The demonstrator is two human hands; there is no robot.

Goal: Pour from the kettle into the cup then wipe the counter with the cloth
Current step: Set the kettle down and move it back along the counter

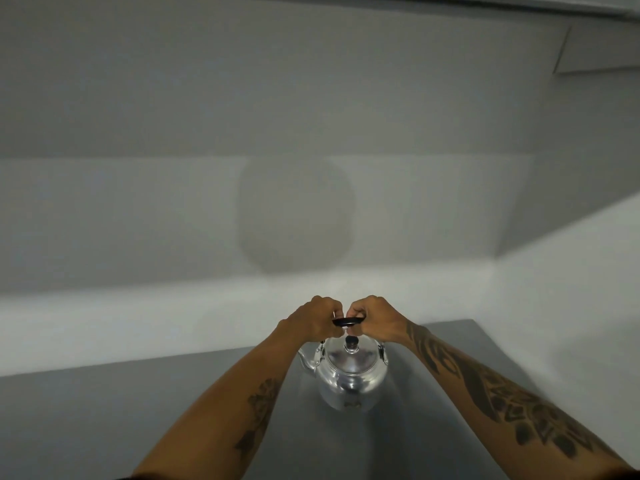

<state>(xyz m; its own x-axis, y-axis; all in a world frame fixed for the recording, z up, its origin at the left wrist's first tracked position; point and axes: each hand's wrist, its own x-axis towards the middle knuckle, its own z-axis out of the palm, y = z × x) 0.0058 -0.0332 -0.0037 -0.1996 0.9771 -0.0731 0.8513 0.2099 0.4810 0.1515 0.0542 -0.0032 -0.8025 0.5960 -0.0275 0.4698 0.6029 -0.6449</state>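
A shiny metal kettle point(349, 375) with a black lid knob stands on the grey counter point(138, 410), its spout pointing left. Its black arched handle point(348, 321) is upright above the lid. My left hand point(317, 315) grips the handle's left end and my right hand point(372, 315) grips its right end. Both fists are closed around it. No cup and no cloth are in view.
A pale wall point(311, 133) rises behind the counter, with a faint round shadow on it. The counter's back edge runs close behind the kettle and its right end stops near a white side wall point(571, 289).
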